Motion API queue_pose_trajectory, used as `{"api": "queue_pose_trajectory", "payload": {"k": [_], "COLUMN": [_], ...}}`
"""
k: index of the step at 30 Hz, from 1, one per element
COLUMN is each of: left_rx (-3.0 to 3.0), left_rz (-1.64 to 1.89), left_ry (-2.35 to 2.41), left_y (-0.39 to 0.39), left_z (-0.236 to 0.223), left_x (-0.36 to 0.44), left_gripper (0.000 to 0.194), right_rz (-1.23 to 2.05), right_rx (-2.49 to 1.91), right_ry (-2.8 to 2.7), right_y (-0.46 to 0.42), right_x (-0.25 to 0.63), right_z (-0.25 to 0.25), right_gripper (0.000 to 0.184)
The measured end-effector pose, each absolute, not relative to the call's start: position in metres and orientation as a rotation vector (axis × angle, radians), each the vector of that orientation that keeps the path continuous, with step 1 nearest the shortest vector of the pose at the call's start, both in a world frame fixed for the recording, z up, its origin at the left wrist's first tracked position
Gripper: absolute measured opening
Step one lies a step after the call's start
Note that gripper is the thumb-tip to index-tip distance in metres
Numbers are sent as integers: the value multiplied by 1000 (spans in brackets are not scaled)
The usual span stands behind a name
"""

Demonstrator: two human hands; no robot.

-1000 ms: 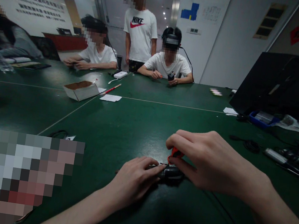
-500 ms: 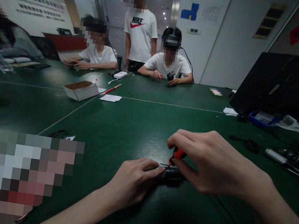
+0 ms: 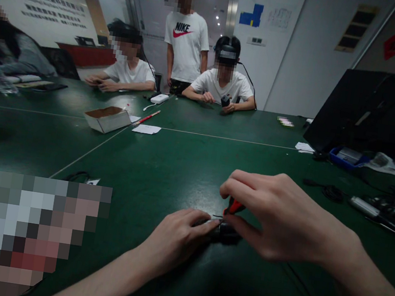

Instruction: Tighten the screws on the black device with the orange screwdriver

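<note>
My right hand (image 3: 273, 213) is closed around the red-and-black handle of a small screwdriver (image 3: 233, 207), its thumb and fingers pinching it from above. The tool points down at a dark, glossy device (image 3: 227, 232) lying on the green table (image 3: 179, 170). My left hand (image 3: 178, 237) grips the left end of this device, with thumb and index finger near the screwdriver's tip. What kind of device it is I cannot make out, and the tip itself is mostly hidden. A thin dark wire (image 3: 217, 216) shows beside the fingertips.
A white open box (image 3: 108, 122), a red pencil-like stick (image 3: 148, 117) and paper (image 3: 146, 129) lie further off. At right are a black monitor (image 3: 376, 115), a blue tray (image 3: 348, 158) and cables (image 3: 388, 211). Several people sit or stand around the table.
My right hand has shifted very slightly and the screwdriver handle is turned a little between its fingers. My left hand and the dark device stay almost where they were.
</note>
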State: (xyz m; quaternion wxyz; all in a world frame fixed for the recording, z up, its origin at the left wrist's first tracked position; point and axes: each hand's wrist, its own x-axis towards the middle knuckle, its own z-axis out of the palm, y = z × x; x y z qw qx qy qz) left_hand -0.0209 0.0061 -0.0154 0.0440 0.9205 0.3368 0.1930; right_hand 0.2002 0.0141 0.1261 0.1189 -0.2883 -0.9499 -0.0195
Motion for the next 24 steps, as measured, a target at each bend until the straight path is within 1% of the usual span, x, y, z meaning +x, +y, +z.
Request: {"api": "queue_pose_trajectory", "payload": {"k": [3, 7, 10, 14, 16, 18, 22, 24], "left_rx": [2820, 2827, 2815, 2806, 2804, 2807, 2842, 2852], "left_rz": [596, 602, 584, 598, 603, 609, 608, 604], "left_ry": [1034, 1048, 1033, 1026, 1028, 1032, 1041, 1044], "left_y": [7, 6, 6, 6, 6, 6, 6, 6], "left_z": [-16, -14, -14, -16, -16, -16, -15, -14], "left_x": [-21, -21, -21, -22, -22, -22, -22, -21], "left_gripper": [32, 32, 31, 29, 30, 31, 32, 31], "right_rz": [5, -166, -233, -26, 87, 122, -59, -154], "right_rx": [-827, -825, -832, -823, -811, -802, -823, -826], "right_ry": [-2774, -2756, -2761, -2793, -2804, -2798, -2765, -2758], "right_y": [13, 16, 17, 13, 12, 12, 16, 17], "right_x": [200, 200, 200, 200, 200, 200, 199, 199], "right_z": [126, 124, 124, 127, 127, 127, 124, 123], "right_gripper": [13, 4, 10, 5, 14, 15, 3, 8]}}
